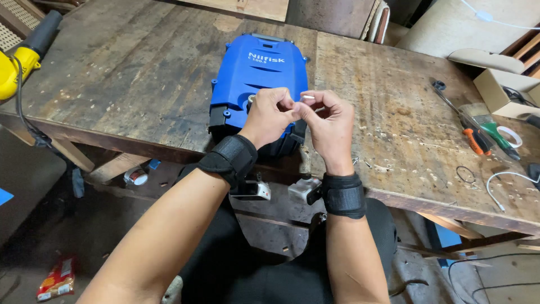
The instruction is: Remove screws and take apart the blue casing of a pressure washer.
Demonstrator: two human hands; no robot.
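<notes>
A blue plastic machine housing [253,73] lies flat on the worn wooden workbench [140,84], near its front edge. My left hand [270,115] and my right hand [329,126] are raised together just above the housing's near end. Their fingertips meet around a small white, tape-like piece [307,98]. Both hands pinch it between thumb and fingers. Black straps wrap both wrists, each carrying a small silver device underneath.
At the bench's right end lie screwdrivers with orange and green handles [484,138], a roll of white tape [512,136], a black ring [465,174], a white cable [500,186] and a cardboard box [500,93]. A yellow tool [17,67] sits far left.
</notes>
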